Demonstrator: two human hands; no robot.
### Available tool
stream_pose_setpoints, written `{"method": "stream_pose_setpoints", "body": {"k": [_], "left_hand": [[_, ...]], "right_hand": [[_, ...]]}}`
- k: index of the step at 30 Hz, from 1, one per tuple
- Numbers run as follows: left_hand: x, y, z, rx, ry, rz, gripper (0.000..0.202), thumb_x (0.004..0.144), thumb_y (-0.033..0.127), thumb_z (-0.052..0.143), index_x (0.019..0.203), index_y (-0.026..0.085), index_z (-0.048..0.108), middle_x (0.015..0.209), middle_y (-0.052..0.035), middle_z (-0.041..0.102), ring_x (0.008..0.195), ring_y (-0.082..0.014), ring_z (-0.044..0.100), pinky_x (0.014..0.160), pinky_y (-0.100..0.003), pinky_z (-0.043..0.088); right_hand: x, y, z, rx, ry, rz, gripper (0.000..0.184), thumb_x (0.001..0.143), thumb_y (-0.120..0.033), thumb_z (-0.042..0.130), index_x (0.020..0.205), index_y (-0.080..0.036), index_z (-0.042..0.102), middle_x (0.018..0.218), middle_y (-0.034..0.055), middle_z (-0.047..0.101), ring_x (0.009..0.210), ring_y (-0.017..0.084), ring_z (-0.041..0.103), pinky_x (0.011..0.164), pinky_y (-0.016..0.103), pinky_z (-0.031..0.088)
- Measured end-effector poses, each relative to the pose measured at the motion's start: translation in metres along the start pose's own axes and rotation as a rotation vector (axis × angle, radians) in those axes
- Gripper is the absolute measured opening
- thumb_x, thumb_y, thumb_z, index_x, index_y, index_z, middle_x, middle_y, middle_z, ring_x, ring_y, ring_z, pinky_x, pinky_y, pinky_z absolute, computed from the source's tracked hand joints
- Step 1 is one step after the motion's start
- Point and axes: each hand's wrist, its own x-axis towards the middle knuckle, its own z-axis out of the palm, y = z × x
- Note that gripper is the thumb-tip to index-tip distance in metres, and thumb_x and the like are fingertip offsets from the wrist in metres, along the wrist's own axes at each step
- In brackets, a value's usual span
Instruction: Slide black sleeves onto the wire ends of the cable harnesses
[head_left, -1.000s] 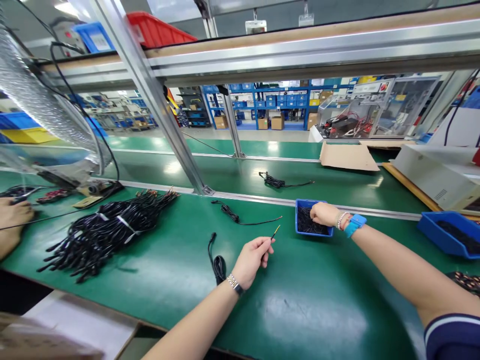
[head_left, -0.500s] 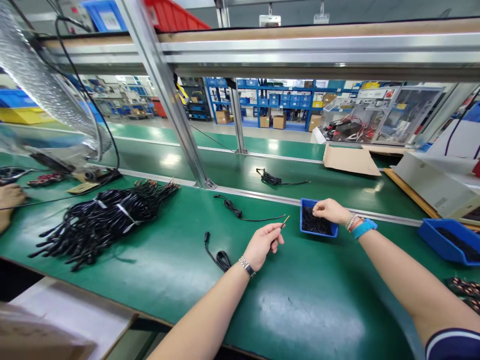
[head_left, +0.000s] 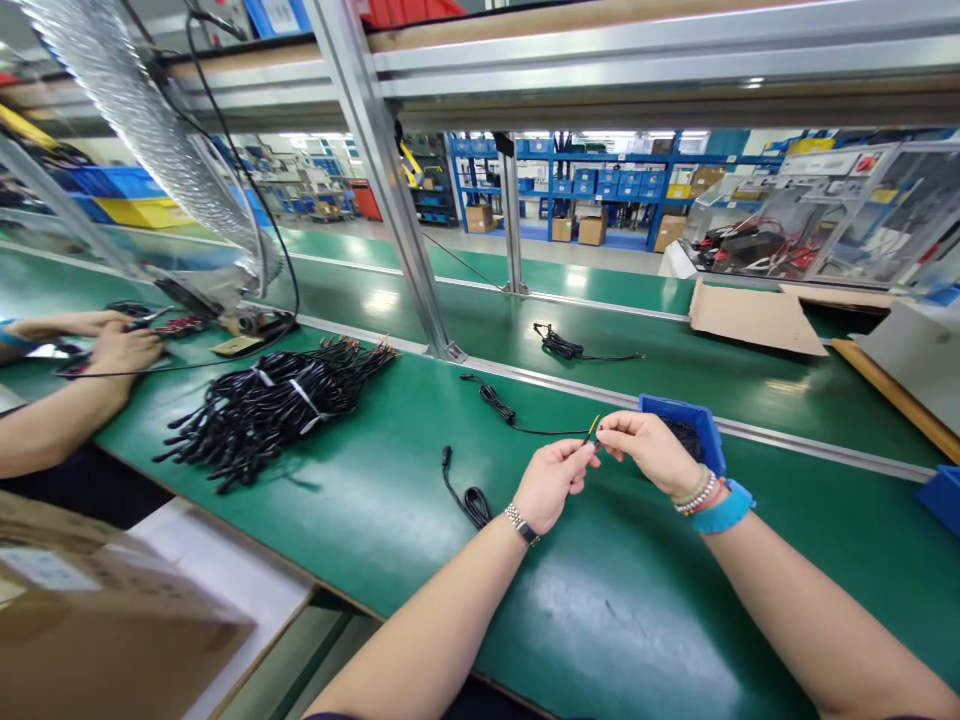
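Note:
My left hand [head_left: 553, 484] is closed on the end of a black cable, whose thin yellowish wires [head_left: 594, 427] stick up past the fingertips. Close beside those wires, my right hand [head_left: 649, 448] pinches something dark and too small to name. Behind the right hand stands a blue bin [head_left: 711, 425] with many small black pieces in it. A coiled black cable [head_left: 474, 504] with a plug end lies by my left wrist, which partly hides it. Another black cable [head_left: 496, 402] stretches over the green table [head_left: 405, 480] toward my hands.
A tied bundle of black cables [head_left: 277, 405] lies to the left. Beyond it, a co-worker's hands [head_left: 124, 345] work near a foil duct [head_left: 142, 140]. A metal post [head_left: 390, 190] rises from the table. Another cable [head_left: 562, 345] and cardboard [head_left: 754, 318] lie farther back.
My right hand has come out of the blue bin and moved left to the wire ends at my left hand. The view has turned left, showing more of the co-worker's arms.

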Motion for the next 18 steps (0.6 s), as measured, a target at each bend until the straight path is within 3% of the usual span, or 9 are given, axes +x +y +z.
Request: {"method": "stream_pose_setpoints", "body": {"k": [4,11,18], "left_hand": [[0.001,0.000,-0.003,-0.001,0.012,-0.007,0.026,0.064,0.033,0.068,0.067,0.010,0.057,0.062,-0.0002,0.053,0.042,-0.0010,0.028,0.039,-0.018,0.017],[0.002,0.000,-0.002,0.048,0.082,-0.021,0.025,0.063,0.033,0.068,0.065,0.010,0.058,0.058,0.0010,0.051,0.040,-0.0002,0.024,0.038,-0.019,0.012],[-0.001,0.002,-0.001,0.012,0.011,-0.095,0.025,0.064,0.033,0.068,0.069,0.010,0.060,0.059,0.0000,0.052,0.040,-0.0004,0.026,0.038,-0.018,0.012]], "right_hand": [[0.002,0.005,0.015,0.082,0.044,-0.034,0.016,0.073,-0.029,0.059,0.068,-0.014,0.058,0.059,-0.0029,0.050,0.051,0.007,0.040,0.051,0.022,0.033],[0.002,0.012,0.014,0.393,0.223,-0.067,0.012,0.072,-0.027,0.063,0.075,-0.015,0.060,0.069,0.0017,0.061,0.060,0.011,0.053,0.059,0.026,0.042],[0.002,0.007,0.010,0.379,0.273,-0.135,0.009,0.072,-0.025,0.064,0.076,-0.017,0.063,0.075,0.0030,0.064,0.065,0.011,0.056,0.063,0.026,0.044]]}}
